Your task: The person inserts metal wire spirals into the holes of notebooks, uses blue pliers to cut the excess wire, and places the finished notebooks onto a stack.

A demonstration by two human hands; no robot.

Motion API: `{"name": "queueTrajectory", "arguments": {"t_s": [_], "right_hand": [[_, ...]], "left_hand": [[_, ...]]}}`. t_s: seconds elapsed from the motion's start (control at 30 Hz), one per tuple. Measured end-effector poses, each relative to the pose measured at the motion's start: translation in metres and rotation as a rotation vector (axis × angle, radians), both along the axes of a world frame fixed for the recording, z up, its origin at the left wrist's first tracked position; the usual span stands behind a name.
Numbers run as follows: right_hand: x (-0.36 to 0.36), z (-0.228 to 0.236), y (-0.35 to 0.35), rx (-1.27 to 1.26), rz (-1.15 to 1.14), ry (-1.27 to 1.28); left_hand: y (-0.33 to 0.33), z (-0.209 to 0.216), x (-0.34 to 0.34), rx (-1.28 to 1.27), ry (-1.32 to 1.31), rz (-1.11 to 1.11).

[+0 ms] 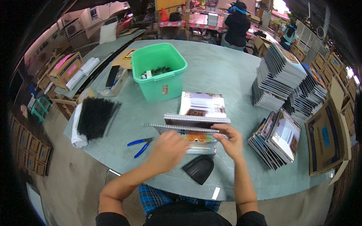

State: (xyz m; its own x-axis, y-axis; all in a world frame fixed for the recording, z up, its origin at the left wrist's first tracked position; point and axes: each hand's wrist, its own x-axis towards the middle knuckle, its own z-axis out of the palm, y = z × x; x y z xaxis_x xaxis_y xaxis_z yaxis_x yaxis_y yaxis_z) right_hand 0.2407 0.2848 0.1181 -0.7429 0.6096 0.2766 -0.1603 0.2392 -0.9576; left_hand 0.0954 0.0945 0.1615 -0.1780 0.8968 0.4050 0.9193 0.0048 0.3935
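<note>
A notebook with an animal picture (199,138) stands tilted before me, a dark wire coil (152,125) along its top edge and jutting past its left end. My right hand (230,142) pinches the right end of that edge between thumb and fingers. Blurred by motion, my left hand (167,152) is just below the left part of the coil, and its fingertips do not show clearly. Behind lies another spiral notebook (202,103) with its upper leaf raised. Blue-handled pliers (141,143) rest left of my left hand, and a black rounded pad (200,169) lies nearest me.
A green tub (164,84) holds dark coil pieces. Many black coils (96,117) lie on a white roll at left. Tall notebook stacks (281,73), a leaning notebook pile (277,137) and a cardboard box (326,137) take up the right side. A person (236,26) stands beyond the table.
</note>
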Motion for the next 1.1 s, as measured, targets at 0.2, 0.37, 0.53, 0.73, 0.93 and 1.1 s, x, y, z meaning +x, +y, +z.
{"name": "queueTrajectory", "arguments": {"t_s": [0.2, 0.37, 0.53, 0.73, 0.93, 1.1], "right_hand": [[-0.055, 0.07, -0.064, 0.94, 0.146, -0.23], [-0.136, 0.049, -0.094, 0.928, 0.307, -0.233], [-0.161, 0.055, -0.073, 0.68, 0.342, -0.38], [-0.155, 0.076, -0.075, 0.458, 0.512, -0.322], [-0.157, 0.071, -0.072, 0.486, 0.512, -0.355], [-0.16, 0.055, -0.071, 0.639, 0.545, -0.234]], "left_hand": [[-0.114, -0.125, -0.114, -0.402, 0.009, 0.367], [-0.102, -0.116, -0.096, -0.587, -0.011, 0.565], [-0.087, -0.05, -0.066, -0.205, -0.761, 0.415], [-0.07, -0.021, -0.062, -0.113, -1.164, 0.322], [-0.067, -0.016, -0.057, -0.176, -1.072, 0.378], [-0.064, -0.023, -0.06, -0.053, -0.805, 0.348]]}}
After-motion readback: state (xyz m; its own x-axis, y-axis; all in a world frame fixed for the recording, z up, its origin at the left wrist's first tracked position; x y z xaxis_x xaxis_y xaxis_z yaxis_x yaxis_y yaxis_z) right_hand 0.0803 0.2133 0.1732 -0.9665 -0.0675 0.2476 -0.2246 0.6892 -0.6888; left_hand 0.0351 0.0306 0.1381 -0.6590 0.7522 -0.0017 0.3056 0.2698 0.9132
